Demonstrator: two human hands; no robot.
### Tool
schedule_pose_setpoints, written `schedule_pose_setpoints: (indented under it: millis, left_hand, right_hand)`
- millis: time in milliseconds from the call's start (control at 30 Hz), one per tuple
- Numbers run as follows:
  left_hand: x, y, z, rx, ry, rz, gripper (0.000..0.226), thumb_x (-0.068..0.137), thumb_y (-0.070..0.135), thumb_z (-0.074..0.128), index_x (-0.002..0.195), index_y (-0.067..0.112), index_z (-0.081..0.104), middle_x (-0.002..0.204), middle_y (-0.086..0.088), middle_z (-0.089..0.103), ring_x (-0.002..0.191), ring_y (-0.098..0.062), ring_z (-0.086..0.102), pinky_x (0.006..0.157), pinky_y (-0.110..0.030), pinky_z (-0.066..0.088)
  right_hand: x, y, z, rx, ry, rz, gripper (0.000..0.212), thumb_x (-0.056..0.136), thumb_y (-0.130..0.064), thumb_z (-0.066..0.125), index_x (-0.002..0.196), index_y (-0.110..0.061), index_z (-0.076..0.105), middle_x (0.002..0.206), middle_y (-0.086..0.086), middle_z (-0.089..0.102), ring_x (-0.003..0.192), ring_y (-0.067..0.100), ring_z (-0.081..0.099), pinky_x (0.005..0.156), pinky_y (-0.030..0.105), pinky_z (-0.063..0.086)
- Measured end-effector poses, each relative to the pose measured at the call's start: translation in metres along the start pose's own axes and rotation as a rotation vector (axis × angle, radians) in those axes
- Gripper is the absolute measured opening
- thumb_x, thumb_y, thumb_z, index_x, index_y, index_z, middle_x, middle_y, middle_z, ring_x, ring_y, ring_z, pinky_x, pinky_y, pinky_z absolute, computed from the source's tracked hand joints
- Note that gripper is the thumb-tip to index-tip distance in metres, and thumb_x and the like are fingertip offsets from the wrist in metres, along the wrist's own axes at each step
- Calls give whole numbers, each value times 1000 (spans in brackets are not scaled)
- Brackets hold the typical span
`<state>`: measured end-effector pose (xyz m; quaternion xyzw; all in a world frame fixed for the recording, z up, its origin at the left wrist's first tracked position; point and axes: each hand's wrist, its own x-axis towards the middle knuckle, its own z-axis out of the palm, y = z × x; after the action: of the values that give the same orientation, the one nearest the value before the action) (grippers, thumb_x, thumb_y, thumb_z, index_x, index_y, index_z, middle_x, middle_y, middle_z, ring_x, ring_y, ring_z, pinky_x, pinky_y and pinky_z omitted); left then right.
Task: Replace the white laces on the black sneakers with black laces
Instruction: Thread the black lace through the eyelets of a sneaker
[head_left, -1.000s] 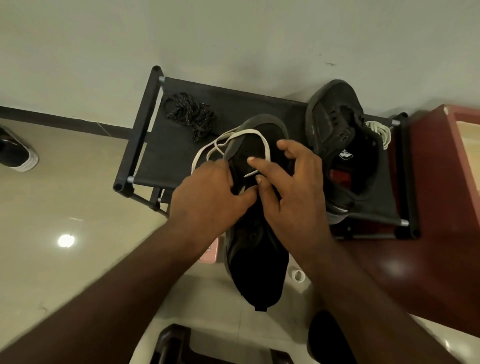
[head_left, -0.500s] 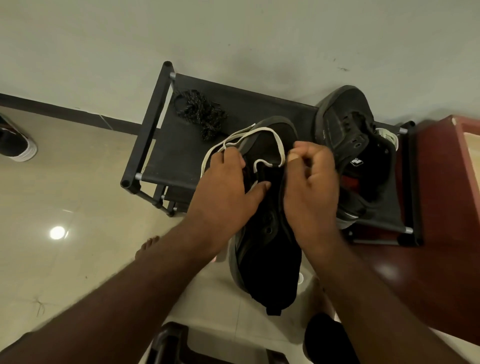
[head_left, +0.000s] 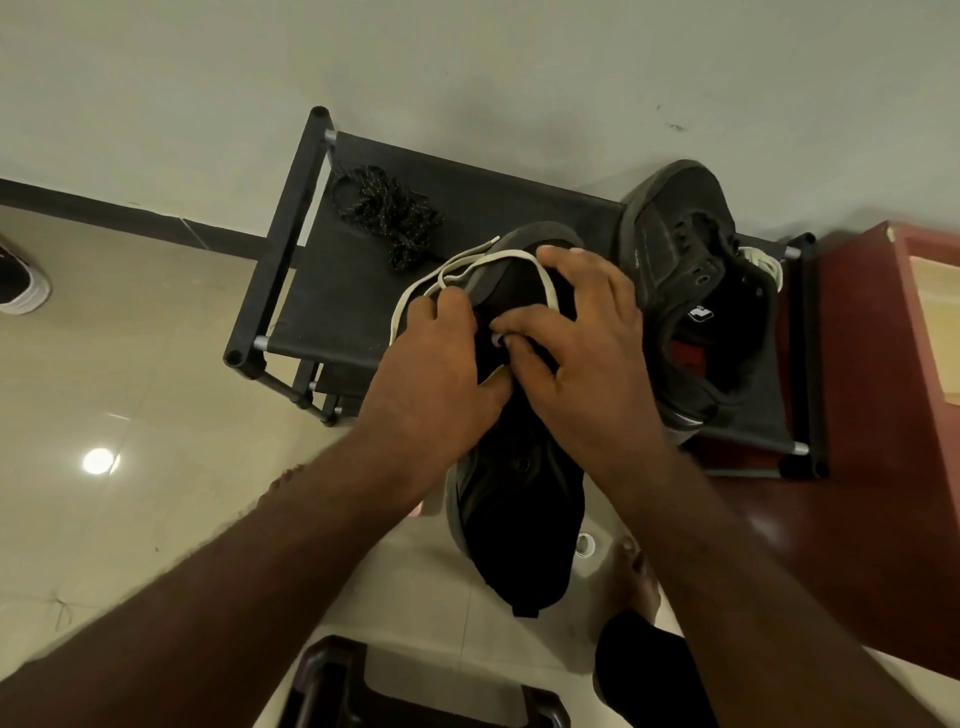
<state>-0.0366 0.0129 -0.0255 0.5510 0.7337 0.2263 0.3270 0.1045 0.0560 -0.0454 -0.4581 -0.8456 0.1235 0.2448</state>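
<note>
One black sneaker lies toe-first across the rack shelf's front edge, a white lace looped loose over its toe. The second black sneaker sits tilted at the right back corner. Black laces are bundled at the left back corner.

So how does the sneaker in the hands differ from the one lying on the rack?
The held sneaker has its white lace threaded, loops slack over the toe; the rack sneaker shows bare eyelets, a bundled lace beside it. The held sneaker juts off the front of the rack, with the left hand and right hand on it; the rack sneaker lies untouched. Both are black.
</note>
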Motion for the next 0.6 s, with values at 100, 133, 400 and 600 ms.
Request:
schedule_pose_setpoints:
  millis: [100,133,400,600]
  left_hand:
    - [1,1,1,3,11,-4,45,84,38,72,111,17,42,112,0,42,87,-15,48,69,-23,38]
    - [2,1,1,7,19,-5,46,84,41,72,110,19,41,111,2,41,87,-14,47,66,-20,37]
    - [2,2,0,10,6,8,47,88,38,66,120,13,44,124,-8,46,92,-21,52,74,-28,41]
    - [2,2,2,21,13,9,54,88,38,67,129,14,41,127,-10,46,93,-21,53,74,-26,39]
  right_hand:
    - [0,-4,0,284,142,230,13,91,-12,63,100,-19,71,131,1,56,129,11,46,106,23,37]
    - [1,-6,-1,386,185,323,14,92,-10,62,99,-20,68,127,-2,57,124,7,50,103,17,38]
    - [-2,-1,-4,163,-49,66,43,82,-14,58,123,-21,68,148,10,43,139,27,36,109,49,39]
    - [1,1,-6,-8,-146,-3,44,92,-23,51,135,-27,60,155,18,34,142,38,30,109,59,36]
